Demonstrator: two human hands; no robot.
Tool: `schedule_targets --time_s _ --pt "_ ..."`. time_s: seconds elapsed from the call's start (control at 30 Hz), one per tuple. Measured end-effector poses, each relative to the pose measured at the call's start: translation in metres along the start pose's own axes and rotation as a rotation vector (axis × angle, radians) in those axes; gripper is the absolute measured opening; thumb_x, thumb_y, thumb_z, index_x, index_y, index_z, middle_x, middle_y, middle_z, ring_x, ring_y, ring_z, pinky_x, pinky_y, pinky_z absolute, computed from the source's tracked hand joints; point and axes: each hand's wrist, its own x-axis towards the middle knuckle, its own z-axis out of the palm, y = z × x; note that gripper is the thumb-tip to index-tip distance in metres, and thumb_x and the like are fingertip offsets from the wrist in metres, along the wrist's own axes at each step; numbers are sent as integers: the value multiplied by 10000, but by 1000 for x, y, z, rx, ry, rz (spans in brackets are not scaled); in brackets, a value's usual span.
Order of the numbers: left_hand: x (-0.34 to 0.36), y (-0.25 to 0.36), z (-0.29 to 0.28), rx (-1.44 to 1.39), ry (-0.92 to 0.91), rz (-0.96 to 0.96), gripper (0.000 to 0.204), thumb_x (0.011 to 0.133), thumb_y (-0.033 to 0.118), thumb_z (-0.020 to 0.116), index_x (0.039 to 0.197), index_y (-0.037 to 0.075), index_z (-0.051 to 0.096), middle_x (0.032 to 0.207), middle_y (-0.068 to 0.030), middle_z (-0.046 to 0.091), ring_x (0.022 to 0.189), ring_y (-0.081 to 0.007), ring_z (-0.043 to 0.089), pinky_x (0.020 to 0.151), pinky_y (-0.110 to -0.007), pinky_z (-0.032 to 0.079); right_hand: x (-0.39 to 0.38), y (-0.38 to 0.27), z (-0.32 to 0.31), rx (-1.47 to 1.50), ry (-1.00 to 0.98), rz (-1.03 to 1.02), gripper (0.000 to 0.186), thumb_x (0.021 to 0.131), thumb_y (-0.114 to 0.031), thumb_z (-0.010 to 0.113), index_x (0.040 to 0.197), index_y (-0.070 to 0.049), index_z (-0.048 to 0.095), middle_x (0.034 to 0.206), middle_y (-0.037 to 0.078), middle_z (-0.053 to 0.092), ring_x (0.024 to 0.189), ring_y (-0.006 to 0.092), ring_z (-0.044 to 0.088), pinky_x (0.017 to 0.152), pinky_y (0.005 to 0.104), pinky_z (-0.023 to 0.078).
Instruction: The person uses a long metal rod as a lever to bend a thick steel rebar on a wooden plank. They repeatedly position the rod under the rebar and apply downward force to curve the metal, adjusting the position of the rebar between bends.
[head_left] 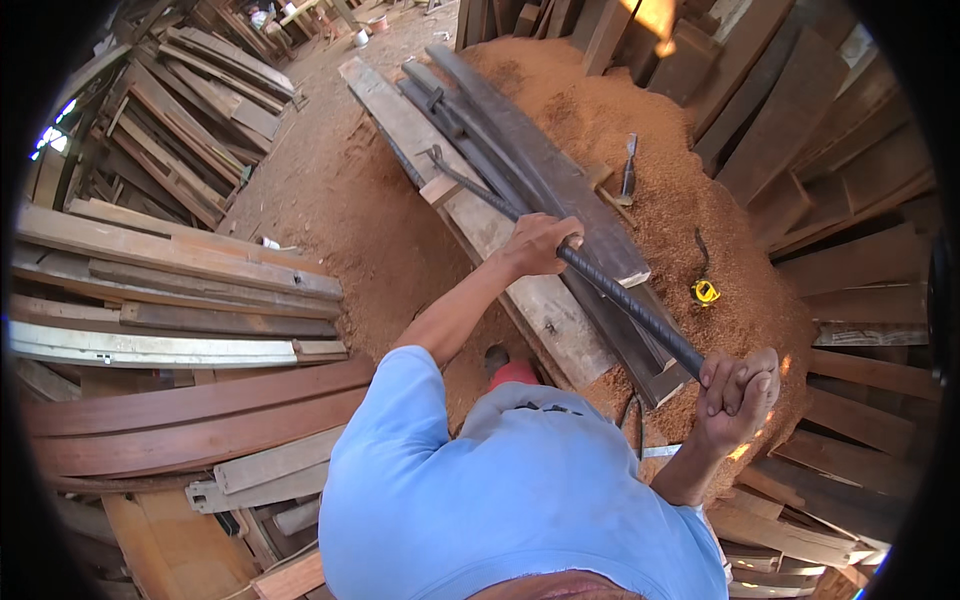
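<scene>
Dark metal, the bar (620,293) slants across above the pale plank (552,318) and the dark beams (530,165). The left hand (540,244) is wrapped around its middle; the right hand (738,392) has its fingers curled about the near end. At the far end, the hook sits just beyond a small block (440,190) on the pale plank; whether it touches wood is unclear. On the reddish sawdust (750,240) to the right lie a yellow tape measure (705,292) and a dark-handled tool (628,172).
</scene>
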Motion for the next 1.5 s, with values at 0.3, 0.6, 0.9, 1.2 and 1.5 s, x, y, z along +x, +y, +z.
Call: schedule_targets --time_s 0.3,0.6,0.9,1.2,1.5 --pt "28 25 -53 -143 423 -27 159 886 126 708 1032 110 645 700 -102 638 634 -313 665 574 -384 502 103 -8 102 169 -303 -439 472 974 -517 661 1076 -75 534 514 -84 397 410 54 430 496 255 414" --pt "19 -12 -91 -216 540 13 132 860 83 706 985 86 662 704 -83 659 615 -247 680 588 -329 520 143 18 159 167 -631 -407 390 970 -486 663 974 -111 554 505 -126 487 416 -8 472 497 169 411" --pt "47 -53 -122 -289 594 -69 115 887 78 709 989 90 655 683 -84 659 604 -215 675 599 -325 528 226 31 215 130 -835 -479 575 1028 -569 431 1151 -26 578 654 -21 510 482 88 461 506 279 426" --pt "46 -60 -134 -265 408 -36 177 855 114 749 1010 125 664 705 -79 681 647 -257 706 617 -342 550 237 23 215 168 -1013 -278 268 991 -316 532 1035 -54 567 611 -11 560 458 73 504 501 268 476" --pt "41 -24 -17 -121 154 88 319 643 80 727 933 163 625 738 -41 655 769 -298 679 672 -417 503 89 34 55 179 -272 -153 238 955 -300 694 879 -122 556 553 -63 489 535 70 518 728 282 486"
